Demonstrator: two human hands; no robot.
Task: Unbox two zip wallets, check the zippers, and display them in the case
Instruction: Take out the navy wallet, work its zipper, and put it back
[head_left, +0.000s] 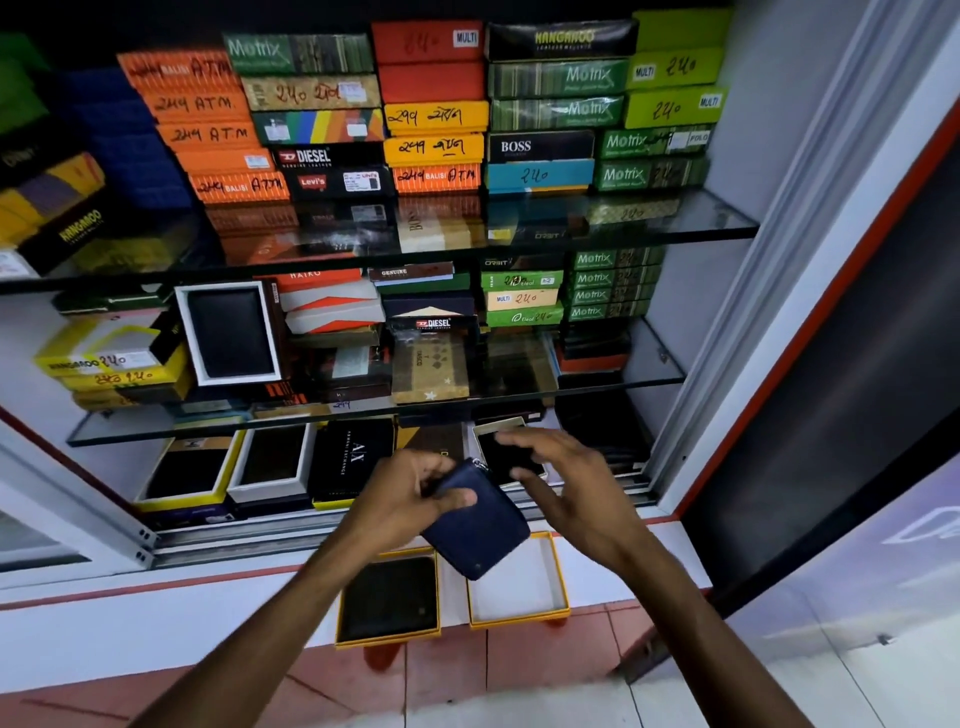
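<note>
My left hand (410, 493) grips a dark blue zip wallet (480, 525) by its upper left edge, holding it tilted above the ledge. Its zipper pull shows at the top corner. My right hand (558, 480) hovers just right of the wallet with fingers spread, holding nothing. Below the wallet sits an empty yellow-rimmed box (519, 584) with a white inside. Left of it, a second yellow-rimmed box (388, 600) holds a black wallet. Both boxes rest on the white ledge in front of the display case.
The case has glass shelves (675, 228) stacked with coloured wallet boxes. On the bottom shelf stand open boxes with dark wallets (270, 462) and a black A|X box (353, 460). Sliding-door rails (234, 540) run along the case front. A red tiled floor lies below.
</note>
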